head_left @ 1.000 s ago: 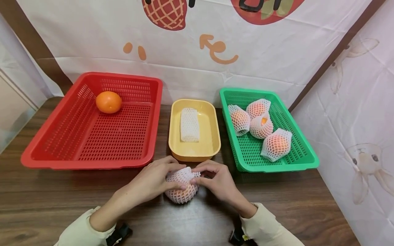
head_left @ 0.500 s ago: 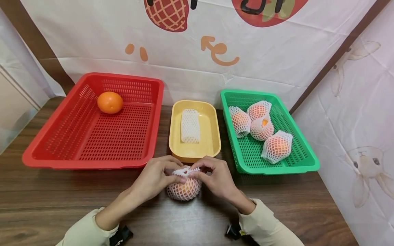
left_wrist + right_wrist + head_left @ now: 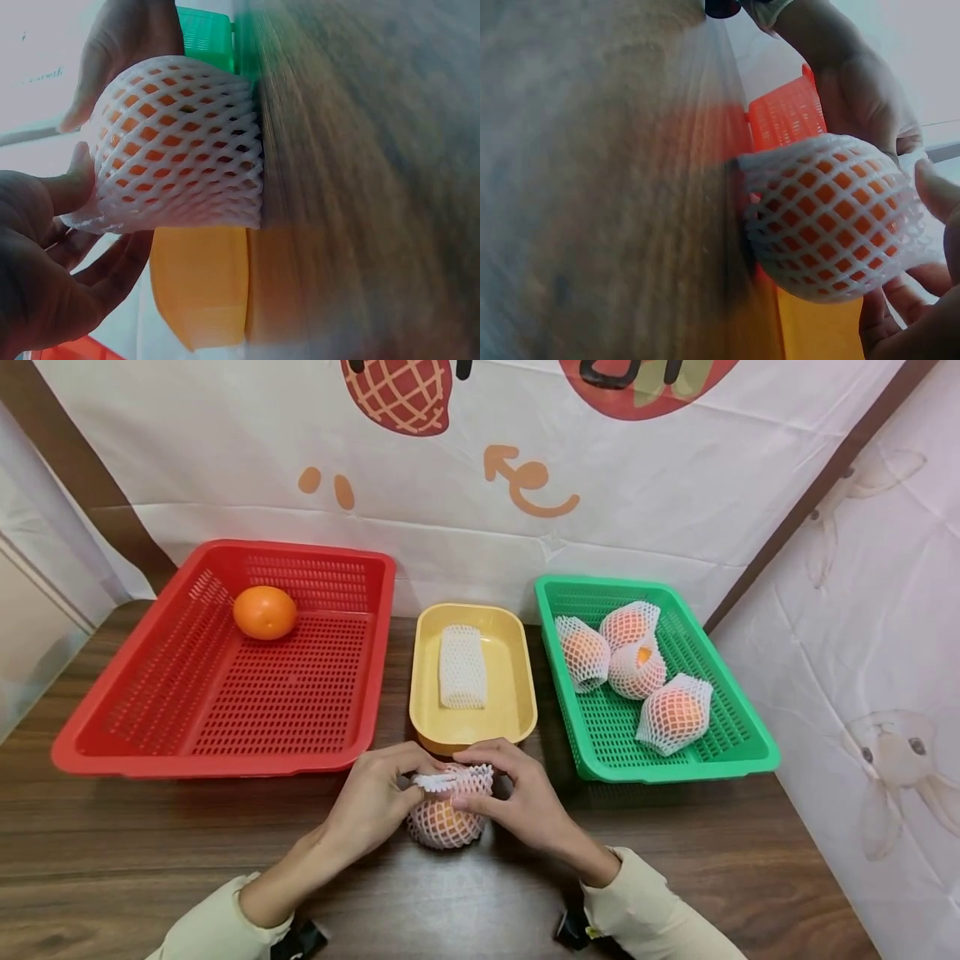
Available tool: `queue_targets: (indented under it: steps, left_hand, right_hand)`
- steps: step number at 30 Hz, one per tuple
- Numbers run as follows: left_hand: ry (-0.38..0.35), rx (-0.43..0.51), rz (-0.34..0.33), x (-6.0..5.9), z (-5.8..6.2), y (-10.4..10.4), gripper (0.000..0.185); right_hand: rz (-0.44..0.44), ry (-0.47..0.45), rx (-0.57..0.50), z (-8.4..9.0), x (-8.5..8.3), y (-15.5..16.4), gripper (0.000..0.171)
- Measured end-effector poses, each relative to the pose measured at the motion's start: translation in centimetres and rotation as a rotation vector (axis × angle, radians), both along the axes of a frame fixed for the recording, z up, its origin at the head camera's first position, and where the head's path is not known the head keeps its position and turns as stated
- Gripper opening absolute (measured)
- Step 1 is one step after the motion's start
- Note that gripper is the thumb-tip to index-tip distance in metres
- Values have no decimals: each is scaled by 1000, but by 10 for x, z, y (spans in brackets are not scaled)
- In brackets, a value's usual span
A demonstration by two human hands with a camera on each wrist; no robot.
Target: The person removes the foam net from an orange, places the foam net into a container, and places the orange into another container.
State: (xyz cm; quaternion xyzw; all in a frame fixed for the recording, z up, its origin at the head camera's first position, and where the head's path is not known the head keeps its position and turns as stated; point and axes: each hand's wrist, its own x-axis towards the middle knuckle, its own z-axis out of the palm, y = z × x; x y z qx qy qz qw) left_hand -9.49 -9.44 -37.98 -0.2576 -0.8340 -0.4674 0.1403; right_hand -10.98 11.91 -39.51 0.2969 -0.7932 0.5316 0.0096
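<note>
An orange in a white foam net sleeve (image 3: pixel 446 825) rests on the wooden table in front of the yellow tray. My left hand (image 3: pixel 372 795) pinches the sleeve's upper edge on the left between thumb and fingers. On the other side my right hand (image 3: pixel 519 792) holds the same edge, its thumb across the near side of the mesh. The sleeve's mouth stands up above the fruit, drawn into a wide slit. In both wrist views the mesh (image 3: pixel 180 150) covers the orange's side down to the table, with orange skin (image 3: pixel 826 223) showing through the holes.
At left, a red basket (image 3: pixel 288 758) holds one bare orange (image 3: pixel 265 612). The yellow tray (image 3: pixel 510 718) has a flat foam sleeve (image 3: pixel 462 667) in it. Several sleeved oranges (image 3: pixel 636 668) lie in the green basket (image 3: pixel 675 770) at right. A printed cloth (image 3: pixel 450 552) hangs behind.
The sleeve's mouth, bunched at first, is now raised and spread wider between my hands. My right fingers have shifted over the far edge. Baskets and tray stay put.
</note>
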Motion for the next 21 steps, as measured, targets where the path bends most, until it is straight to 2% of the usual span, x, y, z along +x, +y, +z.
queue_targets:
  steps: [4, 8, 11, 15, 18, 21]
  left_hand:
    - [20, -2, 34, 1, -1, 0, 35]
    - [11, 5, 44, 2, 0, 1, 39]
    - [-14, 24, 42, 3, 0, 2, 37]
    - [-112, 31, -8, 3, 2, 3, 21]
    - [-180, -5, -48, 2, 3, 5, 33]
    - [-196, -46, -63, 2, 4, 6, 38]
  right_hand:
    - [-46, -151, -14, 4, 4, -2, 34]
    - [-98, -183, -63, 18, 10, -5, 25]
    - [-122, -132, -81, 20, 12, -5, 18]
    - [-147, -28, -88, 7, 8, -2, 13]
    - [-144, 66, -94, 0, 6, -1, 12]
    - [-142, 141, -88, -1, 5, 0, 11]
